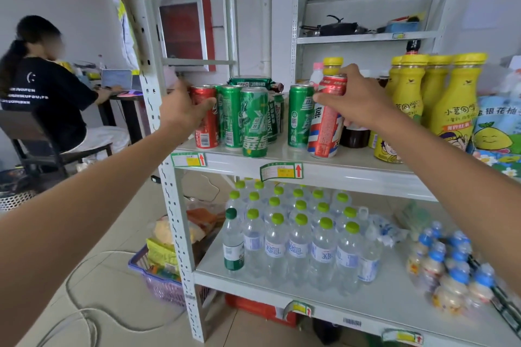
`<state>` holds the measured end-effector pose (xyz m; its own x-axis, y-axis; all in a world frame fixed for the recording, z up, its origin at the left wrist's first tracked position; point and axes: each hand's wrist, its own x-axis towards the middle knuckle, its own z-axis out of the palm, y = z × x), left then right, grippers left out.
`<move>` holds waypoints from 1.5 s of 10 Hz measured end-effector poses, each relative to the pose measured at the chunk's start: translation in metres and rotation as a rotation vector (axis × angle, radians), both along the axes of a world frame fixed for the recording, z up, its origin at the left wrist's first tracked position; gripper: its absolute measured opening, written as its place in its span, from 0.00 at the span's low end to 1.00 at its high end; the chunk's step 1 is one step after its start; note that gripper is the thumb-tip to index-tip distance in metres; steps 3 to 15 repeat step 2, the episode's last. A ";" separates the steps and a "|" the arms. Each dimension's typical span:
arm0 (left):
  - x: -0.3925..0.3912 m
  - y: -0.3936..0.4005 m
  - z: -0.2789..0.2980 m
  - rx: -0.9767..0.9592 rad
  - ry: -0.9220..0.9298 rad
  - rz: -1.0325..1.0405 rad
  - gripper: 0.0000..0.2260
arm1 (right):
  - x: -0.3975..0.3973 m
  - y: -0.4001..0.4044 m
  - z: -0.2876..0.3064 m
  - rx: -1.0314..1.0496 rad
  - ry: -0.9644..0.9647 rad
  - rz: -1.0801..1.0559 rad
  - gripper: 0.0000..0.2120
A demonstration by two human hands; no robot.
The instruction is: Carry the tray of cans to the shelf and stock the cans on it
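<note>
Left hand (184,110) grips red can (205,118) at shelf (352,175) left front corner. Right hand (352,101) grips red-white can (327,118), tilted, near front edge. Seat upright, align rows. Tray unseen.

free: bare strip of white metal shelf board (277,146) at frame centre, between green aluminium cans (253,121) and tall green can (299,117) | blocked right: yellow plastic bottles (451,104) | left: grey perforated upright post (153,87)
</note>
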<state>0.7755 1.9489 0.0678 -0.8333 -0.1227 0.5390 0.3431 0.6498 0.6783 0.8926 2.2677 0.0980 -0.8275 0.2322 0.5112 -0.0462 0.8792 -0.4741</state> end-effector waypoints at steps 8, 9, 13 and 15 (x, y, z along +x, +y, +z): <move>0.001 -0.004 -0.010 0.053 -0.042 -0.095 0.26 | 0.042 0.002 0.004 0.342 0.228 -0.180 0.34; 0.001 -0.004 -0.010 0.053 -0.042 -0.095 0.26 | 0.042 0.002 0.004 0.342 0.228 -0.180 0.34; 0.001 -0.004 -0.010 0.053 -0.042 -0.095 0.26 | 0.042 0.002 0.004 0.342 0.228 -0.180 0.34; 0.001 -0.004 -0.010 0.053 -0.042 -0.095 0.26 | 0.042 0.002 0.004 0.342 0.228 -0.180 0.34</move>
